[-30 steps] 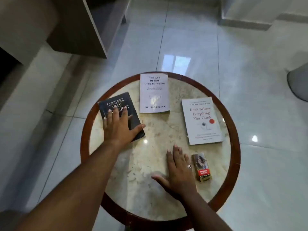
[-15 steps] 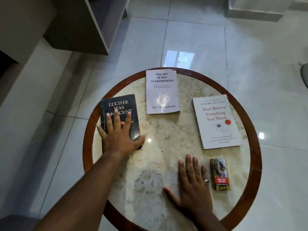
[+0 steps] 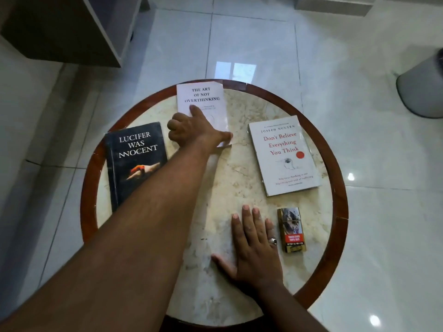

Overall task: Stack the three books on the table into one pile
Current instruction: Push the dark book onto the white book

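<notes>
The head view shows the left hand [image 3: 191, 133], index finger out and the rest curled, resting on the far white book [image 3: 203, 101] while all three books lie apart, so the first pick-up is in hand and next needs a firm grip on an edge; the right hand [image 3: 254, 245] lies spread flat on the table [image 3: 335, 212].

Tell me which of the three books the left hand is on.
The Art of Not Overthinking, the white book at the table's far edge. The left hand rests on it; the black book and Don't Believe Everything You Think lie untouched.

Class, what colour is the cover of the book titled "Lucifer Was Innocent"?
Black, with white title lettering, on the Lucifer Was Innocent book; the head view shows it.
</notes>
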A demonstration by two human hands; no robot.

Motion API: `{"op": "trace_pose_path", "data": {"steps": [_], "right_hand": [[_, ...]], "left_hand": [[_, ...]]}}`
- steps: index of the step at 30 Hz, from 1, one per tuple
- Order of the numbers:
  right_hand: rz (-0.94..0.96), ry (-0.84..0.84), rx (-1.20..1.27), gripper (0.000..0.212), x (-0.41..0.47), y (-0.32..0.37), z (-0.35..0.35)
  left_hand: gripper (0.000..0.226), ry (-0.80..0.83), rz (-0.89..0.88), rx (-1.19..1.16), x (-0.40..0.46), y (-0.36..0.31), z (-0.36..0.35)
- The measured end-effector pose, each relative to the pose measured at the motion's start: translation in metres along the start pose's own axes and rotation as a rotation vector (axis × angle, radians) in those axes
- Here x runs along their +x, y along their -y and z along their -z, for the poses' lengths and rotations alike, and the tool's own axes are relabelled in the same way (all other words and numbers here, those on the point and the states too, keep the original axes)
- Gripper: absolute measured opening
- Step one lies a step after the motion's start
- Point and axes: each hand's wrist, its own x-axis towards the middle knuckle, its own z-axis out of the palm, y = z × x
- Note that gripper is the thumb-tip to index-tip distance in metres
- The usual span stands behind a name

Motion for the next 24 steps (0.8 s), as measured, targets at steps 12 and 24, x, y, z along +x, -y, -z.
{"op": "trace_pose_path", "data": {"steps": [12,24], "right_hand": [[-0.004,-0.019,0.006,0.095,0.000,-0.002,-0.002],[0.005,-0.028,0.080,0.096,-0.002,-0.001,-0.002]], "left_hand": [[0.156,0.092,0.114,-0.161,-0.054,0.027,0.000],[0.153,0.069,0.343,-0.177,-0.065,0.163,0.020]]}}
